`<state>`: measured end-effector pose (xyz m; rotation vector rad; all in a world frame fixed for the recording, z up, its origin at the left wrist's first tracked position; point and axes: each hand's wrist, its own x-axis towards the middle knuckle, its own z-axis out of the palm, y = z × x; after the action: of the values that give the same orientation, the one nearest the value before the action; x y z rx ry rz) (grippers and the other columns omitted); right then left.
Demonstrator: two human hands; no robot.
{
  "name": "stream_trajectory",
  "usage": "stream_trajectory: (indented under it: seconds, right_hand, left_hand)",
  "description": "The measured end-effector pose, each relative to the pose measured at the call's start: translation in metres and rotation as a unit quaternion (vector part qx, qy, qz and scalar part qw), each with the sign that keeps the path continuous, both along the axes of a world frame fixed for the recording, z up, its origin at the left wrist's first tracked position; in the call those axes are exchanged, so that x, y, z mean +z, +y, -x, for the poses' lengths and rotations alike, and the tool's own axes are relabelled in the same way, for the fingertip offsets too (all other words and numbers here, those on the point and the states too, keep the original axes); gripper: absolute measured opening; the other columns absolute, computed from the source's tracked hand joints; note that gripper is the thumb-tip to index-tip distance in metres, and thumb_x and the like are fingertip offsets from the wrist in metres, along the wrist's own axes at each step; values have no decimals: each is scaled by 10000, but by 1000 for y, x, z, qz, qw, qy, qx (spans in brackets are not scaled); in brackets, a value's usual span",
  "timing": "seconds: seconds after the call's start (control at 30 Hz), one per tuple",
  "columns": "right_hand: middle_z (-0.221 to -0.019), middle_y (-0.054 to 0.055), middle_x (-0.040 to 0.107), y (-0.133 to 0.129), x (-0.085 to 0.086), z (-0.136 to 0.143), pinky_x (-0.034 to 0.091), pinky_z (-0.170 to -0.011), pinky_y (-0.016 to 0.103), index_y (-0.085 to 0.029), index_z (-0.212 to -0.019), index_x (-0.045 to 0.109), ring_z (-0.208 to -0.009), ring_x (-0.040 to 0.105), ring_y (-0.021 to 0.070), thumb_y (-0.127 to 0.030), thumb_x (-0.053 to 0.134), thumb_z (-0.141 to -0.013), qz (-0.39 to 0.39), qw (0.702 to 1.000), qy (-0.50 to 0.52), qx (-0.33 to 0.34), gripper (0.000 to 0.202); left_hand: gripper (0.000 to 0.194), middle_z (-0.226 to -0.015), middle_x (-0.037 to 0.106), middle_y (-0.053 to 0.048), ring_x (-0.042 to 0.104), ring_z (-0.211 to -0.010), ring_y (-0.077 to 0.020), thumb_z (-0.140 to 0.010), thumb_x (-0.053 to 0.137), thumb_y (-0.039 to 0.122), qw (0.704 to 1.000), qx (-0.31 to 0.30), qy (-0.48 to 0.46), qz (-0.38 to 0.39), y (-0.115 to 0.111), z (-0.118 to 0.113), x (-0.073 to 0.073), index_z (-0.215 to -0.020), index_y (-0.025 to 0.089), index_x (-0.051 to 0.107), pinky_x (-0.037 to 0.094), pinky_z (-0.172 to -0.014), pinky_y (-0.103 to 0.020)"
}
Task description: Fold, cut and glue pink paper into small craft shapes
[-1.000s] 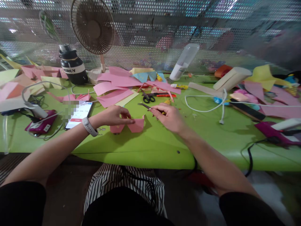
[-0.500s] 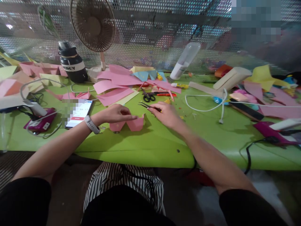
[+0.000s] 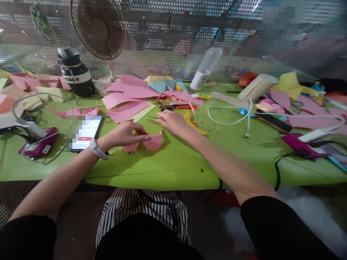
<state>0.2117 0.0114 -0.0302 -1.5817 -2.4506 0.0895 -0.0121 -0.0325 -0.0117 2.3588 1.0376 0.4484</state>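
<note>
My left hand (image 3: 127, 134) pinches a pink folded paper piece (image 3: 153, 142) at its upper edge, thumb along the top. The paper stands on the green table with notched, angled lower edges, and part of it is hidden behind the hand. My right hand (image 3: 170, 121) is closed on a pair of dark tweezers (image 3: 152, 119), their tips pointing left above the paper. Just beyond the right hand, a pair of black scissors (image 3: 162, 105) is mostly covered by it. Beside my right wrist lies a curved yellow tool (image 3: 193, 123), partly hidden by the forearm.
A phone (image 3: 88, 133) and a magenta power strip (image 3: 39, 142) lie left. Behind are pink sheets (image 3: 130, 108), a black bottle (image 3: 77, 76), a fan (image 3: 99, 30) and a tilted clear bottle (image 3: 207, 68). White cable (image 3: 230, 122) loops on the right, near another power strip (image 3: 303, 146).
My right hand has moved left and slightly forward with the tweezers, covering the scissors and uncovering the yellow tool. My left hand stays at the pink paper. The whole view has shifted slightly.
</note>
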Motion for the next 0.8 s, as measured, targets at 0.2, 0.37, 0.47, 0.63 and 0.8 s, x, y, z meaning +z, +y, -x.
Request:
stream_trajectory:
  seconds: [0.2,0.37,0.47,0.63,0.8]
  right_hand:
    - [-1162,88,683,-4,8,-59,471,-837,375,-220,-1146,691,-1004,640,257,-369,535,-928,-68,995,76,-10,307]
    - [-1073,124,683,-9,3,-117,466,-664,368,-190,-1078,684,-854,643,283,-464,700,-739,55,995,-29,-78,436]
    - [-976,114,663,-7,-10,-123,406,-564,324,-190,-908,669,-731,604,234,-345,683,-712,65,992,-72,-86,251]
    - [-890,99,621,1,-21,-118,373,-532,301,-189,-821,623,-657,546,189,-351,702,-650,56,991,-73,-94,249]
    - [-831,68,618,-3,-14,-128,384,-531,301,-203,-757,598,-630,531,180,-368,724,-594,50,991,-30,-119,264]
  left_hand:
    - [317,-573,609,45,524,-544,-95,-928,554,398,996,-51,39,-62,9,-1,-11,-730,187,685,288,-1095,-428]
    - [352,-785,712,-20,606,-704,-151,-877,599,516,998,-22,43,-29,6,3,-4,-970,201,723,436,-846,-337]
    - [502,-968,724,-70,631,-845,-196,-812,657,556,999,-4,29,16,1,5,2,-1153,189,677,445,-745,-292]
    - [533,-1135,692,-79,618,-1009,-216,-745,755,413,998,-52,31,22,-1,8,1,-1227,212,644,426,-921,-339]
    - [450,-1097,700,-73,637,-948,-189,-775,700,309,998,-37,0,60,0,11,-2,-1210,202,657,466,-800,-274]
